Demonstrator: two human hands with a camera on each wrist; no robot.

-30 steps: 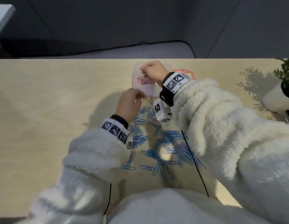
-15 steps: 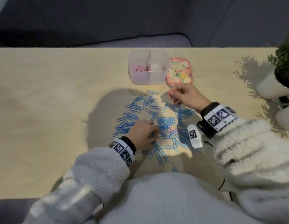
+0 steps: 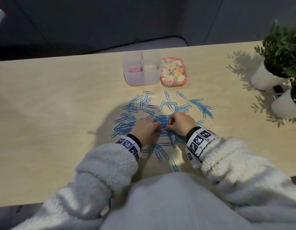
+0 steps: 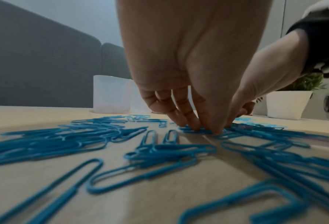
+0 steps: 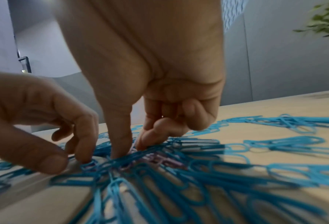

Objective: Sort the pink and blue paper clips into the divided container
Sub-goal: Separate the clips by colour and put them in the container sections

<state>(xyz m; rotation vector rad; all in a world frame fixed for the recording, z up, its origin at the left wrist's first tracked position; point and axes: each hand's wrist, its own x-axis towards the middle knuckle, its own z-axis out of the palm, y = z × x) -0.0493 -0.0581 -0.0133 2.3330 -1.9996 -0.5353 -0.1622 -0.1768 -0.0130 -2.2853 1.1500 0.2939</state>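
Blue paper clips (image 3: pixel 162 112) lie scattered over the wooden table (image 3: pixel 61 105). Both hands work in the middle of the heap. My right hand (image 3: pixel 168 126) pinches a pink paper clip (image 5: pixel 133 146) between thumb and index finger, with more pink clips (image 5: pixel 159 160) tangled under the blue ones (image 5: pixel 236 174). My left hand (image 3: pixel 158 126) presses its fingertips (image 4: pixel 195 126) onto blue clips (image 4: pixel 188 130), thumb a little apart from the index finger. The clear divided container (image 3: pixel 141 80) stands at the far side, with pink clips (image 3: pixel 134 70) in its left compartment. Its right compartment looks empty.
A floral-patterned lid (image 3: pixel 174 72) lies right of the container. Two white pots with green plants (image 3: pixel 266 77) stand at the table's right edge. Bare tabletop stretches to the left of the clips. A grey sofa (image 3: pixel 110 22) is behind the table.
A second ago my right hand was over the container's left compartment and my left hand beside it. Both have come back toward me and now meet in the middle of the heap.
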